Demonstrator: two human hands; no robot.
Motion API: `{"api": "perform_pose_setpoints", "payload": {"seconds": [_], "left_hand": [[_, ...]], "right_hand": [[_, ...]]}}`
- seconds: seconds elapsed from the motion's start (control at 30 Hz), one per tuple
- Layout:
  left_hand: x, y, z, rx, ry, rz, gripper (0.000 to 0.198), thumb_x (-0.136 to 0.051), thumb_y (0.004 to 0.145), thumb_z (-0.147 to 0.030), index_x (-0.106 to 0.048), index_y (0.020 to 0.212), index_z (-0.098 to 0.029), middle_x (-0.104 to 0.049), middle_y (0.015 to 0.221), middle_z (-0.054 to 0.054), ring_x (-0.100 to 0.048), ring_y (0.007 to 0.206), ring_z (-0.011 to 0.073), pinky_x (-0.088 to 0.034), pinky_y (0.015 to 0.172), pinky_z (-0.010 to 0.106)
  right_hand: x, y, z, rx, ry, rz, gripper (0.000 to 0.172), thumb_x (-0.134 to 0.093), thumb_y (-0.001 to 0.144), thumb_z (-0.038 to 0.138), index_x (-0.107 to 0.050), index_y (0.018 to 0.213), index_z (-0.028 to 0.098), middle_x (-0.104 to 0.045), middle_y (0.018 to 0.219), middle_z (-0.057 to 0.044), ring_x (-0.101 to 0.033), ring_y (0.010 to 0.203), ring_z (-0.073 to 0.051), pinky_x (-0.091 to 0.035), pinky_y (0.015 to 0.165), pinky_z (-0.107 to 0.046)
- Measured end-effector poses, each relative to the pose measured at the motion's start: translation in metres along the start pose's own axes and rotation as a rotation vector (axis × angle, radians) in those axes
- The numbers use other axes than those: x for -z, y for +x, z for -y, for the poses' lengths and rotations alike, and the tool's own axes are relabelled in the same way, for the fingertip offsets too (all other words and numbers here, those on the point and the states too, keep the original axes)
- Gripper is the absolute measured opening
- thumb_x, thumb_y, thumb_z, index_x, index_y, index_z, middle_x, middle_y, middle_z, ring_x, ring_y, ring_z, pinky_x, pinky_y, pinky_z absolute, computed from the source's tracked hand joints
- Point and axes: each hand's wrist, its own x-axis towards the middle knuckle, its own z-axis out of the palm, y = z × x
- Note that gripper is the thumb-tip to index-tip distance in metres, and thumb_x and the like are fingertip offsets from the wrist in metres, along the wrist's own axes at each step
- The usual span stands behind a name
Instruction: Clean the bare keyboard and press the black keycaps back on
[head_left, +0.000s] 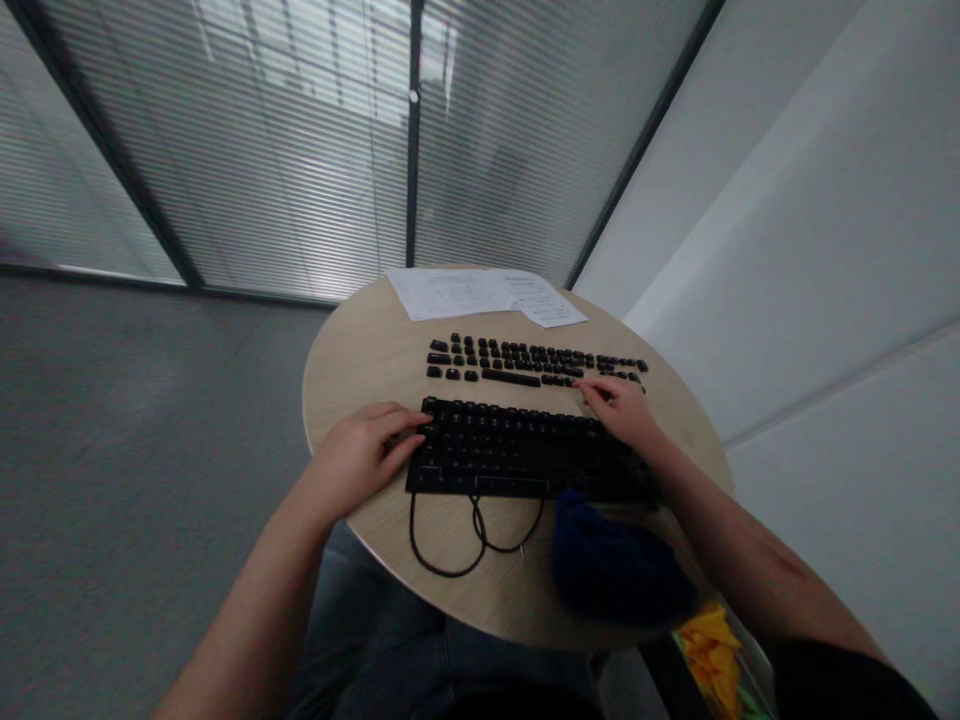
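A black keyboard [510,450] lies on the round wooden table, with keycaps along its top row and much of the remaining area looking bare of them. Against its left end rest the fingers of my left hand [367,450], stretched out with a gap between thumb and fingers. Beyond the keyboard, loose black keycaps [517,355] are laid out in rows, among them a long space bar [511,377]. My right hand [619,405] pinches at a small keycap near the right part of the front row; its fingertips partly hide it.
Printed sheets [465,292] lie at the table's far side. A black cable [446,573] loops in front of the keyboard, beside a dark blue cloth [619,565] at the near right. Below the table edge is something yellow [709,650]. A white wall [847,250] stands close on the right.
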Motion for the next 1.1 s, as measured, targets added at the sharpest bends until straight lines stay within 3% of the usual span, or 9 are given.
{"api": "perform_pose_setpoints", "payload": {"seconds": [0.1, 0.2, 0.37, 0.5, 0.7, 0.9, 1.1], "left_hand": [[0.0, 0.001, -0.002, 0.034, -0.002, 0.022, 0.029, -0.055, 0.098, -0.038, -0.073, 0.116, -0.023, -0.076, 0.11, 0.008, -0.071, 0.1, 0.023, -0.059, 0.092, 0.041], [-0.001, 0.0, -0.001, 0.036, -0.006, 0.008, 0.029, -0.058, 0.097, -0.038, -0.072, 0.118, -0.024, -0.073, 0.118, 0.008, -0.07, 0.107, 0.0237, -0.059, 0.096, 0.044], [-0.006, -0.004, 0.005, 0.015, 0.032, -0.001, 0.027, -0.058, 0.098, -0.034, -0.072, 0.119, -0.026, -0.072, 0.128, 0.007, -0.068, 0.116, 0.0256, -0.057, 0.103, 0.05], [-0.007, -0.006, 0.006, -0.006, 0.018, -0.013, 0.024, -0.058, 0.097, -0.029, -0.074, 0.114, -0.025, -0.074, 0.124, 0.007, -0.069, 0.113, 0.0248, -0.06, 0.099, 0.049], [-0.005, -0.006, 0.003, -0.022, -0.019, -0.018, 0.022, -0.058, 0.096, -0.026, -0.075, 0.109, -0.024, -0.074, 0.122, 0.007, -0.069, 0.112, 0.0248, -0.06, 0.098, 0.049], [-0.003, -0.006, 0.001, -0.043, -0.025, -0.011, 0.019, -0.058, 0.096, -0.023, -0.074, 0.106, -0.023, -0.072, 0.126, 0.008, -0.067, 0.116, 0.0251, -0.059, 0.101, 0.049], [-0.003, -0.006, -0.001, -0.009, -0.021, -0.023, 0.02, -0.06, 0.095, -0.024, -0.073, 0.11, -0.023, -0.071, 0.128, 0.009, -0.067, 0.116, 0.0262, -0.059, 0.1, 0.051]], "right_hand": [[-0.002, 0.031, 0.013, 0.086, -0.045, 0.138, 0.026, -0.057, 0.095, 0.034, -0.081, 0.1, 0.022, -0.08, 0.099, -0.007, -0.073, 0.084, -0.022, -0.055, 0.076, -0.033], [-0.017, 0.074, 0.032, 0.125, -0.094, 0.245, 0.024, -0.06, 0.094, 0.028, -0.08, 0.104, 0.024, -0.08, 0.103, -0.007, -0.072, 0.089, -0.022, -0.055, 0.082, -0.036], [-0.071, 0.151, 0.063, 0.097, -0.139, 0.363, 0.022, -0.065, 0.091, 0.023, -0.081, 0.106, 0.024, -0.079, 0.107, -0.007, -0.071, 0.1, -0.024, -0.054, 0.09, -0.036], [-0.113, 0.191, 0.083, 0.075, -0.194, 0.444, 0.018, -0.069, 0.09, 0.021, -0.081, 0.103, 0.023, -0.079, 0.112, -0.007, -0.07, 0.107, -0.024, -0.052, 0.096, -0.035], [-0.146, 0.212, 0.089, 0.101, -0.191, 0.536, 0.01, -0.076, 0.084, 0.021, -0.081, 0.092, 0.022, -0.08, 0.098, -0.005, -0.072, 0.092, -0.02, -0.052, 0.083, -0.029], [-0.162, 0.214, 0.08, 0.149, -0.126, 0.565, 0.011, -0.075, 0.084, 0.021, -0.08, 0.094, 0.021, -0.08, 0.093, -0.004, -0.071, 0.086, -0.017, -0.05, 0.078, -0.027], [-0.168, 0.211, 0.088, 0.206, -0.118, 0.539, 0.01, -0.074, 0.084, 0.02, -0.08, 0.092, 0.021, -0.079, 0.096, -0.004, -0.069, 0.089, -0.018, -0.048, 0.081, -0.029]]}}
